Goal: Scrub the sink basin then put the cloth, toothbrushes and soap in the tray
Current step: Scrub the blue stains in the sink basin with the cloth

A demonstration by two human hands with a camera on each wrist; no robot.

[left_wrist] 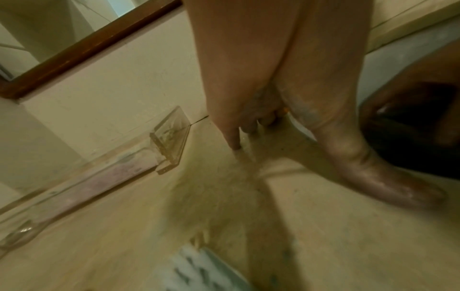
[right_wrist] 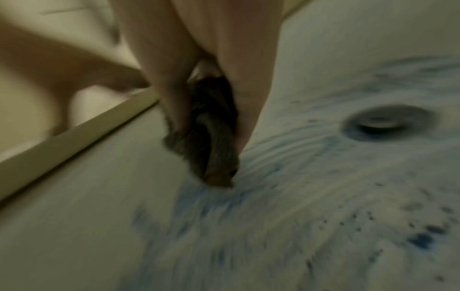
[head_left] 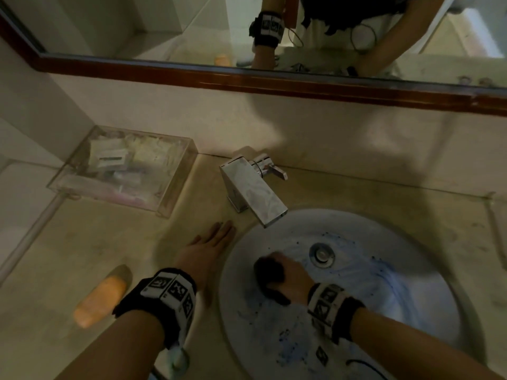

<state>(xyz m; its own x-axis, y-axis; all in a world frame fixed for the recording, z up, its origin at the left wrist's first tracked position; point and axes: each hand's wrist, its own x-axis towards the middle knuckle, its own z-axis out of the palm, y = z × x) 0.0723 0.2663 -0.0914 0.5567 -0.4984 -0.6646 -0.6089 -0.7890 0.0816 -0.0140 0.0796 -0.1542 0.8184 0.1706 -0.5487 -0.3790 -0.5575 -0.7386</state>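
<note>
1. Cloth (head_left: 270,270) sits clenched in the right hand (head_left: 290,278), just left of the drain (head_left: 321,254).
2. Left hand (head_left: 208,246) lies flat, fingers released, on the worktop (head_left: 82,242).
3. Blue smears remain; firmer overlapping circles would help.

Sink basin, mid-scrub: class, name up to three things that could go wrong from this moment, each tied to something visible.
1. The right hand grips a dark cloth near the drain; blue smears across the sink basin may just get spread around rather than lifted.
2. The left hand lies flat on the counter at the basin's rim; if that surface is wet, it might slip.
3. The orange soap lies loose by the left forearm and could be knocked.
</note>
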